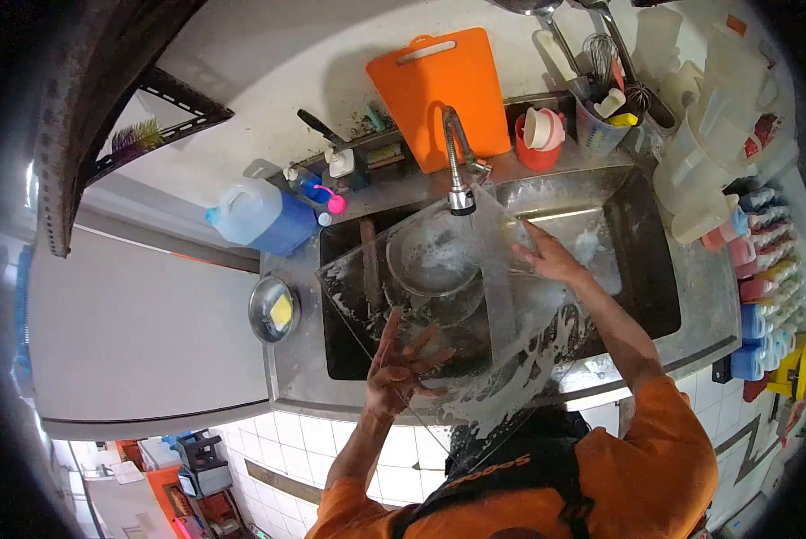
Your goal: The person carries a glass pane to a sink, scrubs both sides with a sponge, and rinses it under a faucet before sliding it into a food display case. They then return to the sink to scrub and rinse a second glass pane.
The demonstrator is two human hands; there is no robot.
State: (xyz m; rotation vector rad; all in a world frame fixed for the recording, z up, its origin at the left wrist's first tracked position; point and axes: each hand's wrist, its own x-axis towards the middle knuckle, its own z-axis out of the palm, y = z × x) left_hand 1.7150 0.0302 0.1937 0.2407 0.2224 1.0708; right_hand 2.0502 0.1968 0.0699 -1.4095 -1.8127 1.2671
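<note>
A large clear sheet or panel (519, 359), streaked with suds, is tilted over the double sink, below the faucet (460, 193). My right hand (546, 254) is at its upper right part, fingers stretched toward the faucet side, with the thumb apart. My left hand (403, 364) is spread with the fingers apart, against or just behind the panel's lower left part; the exact contact is unclear. Through the panel a round, soapy bowl or lid (433, 256) shows in the left basin. The right basin (645, 242) holds some suds.
An orange cutting board (452, 90) leans behind the faucet. A blue liquid jug (268, 216) and a metal bowl with a yellow sponge (281, 312) stand left. Red cups (537, 154), a utensil container (600, 126) and clear plastic containers (690, 171) stand at the back right.
</note>
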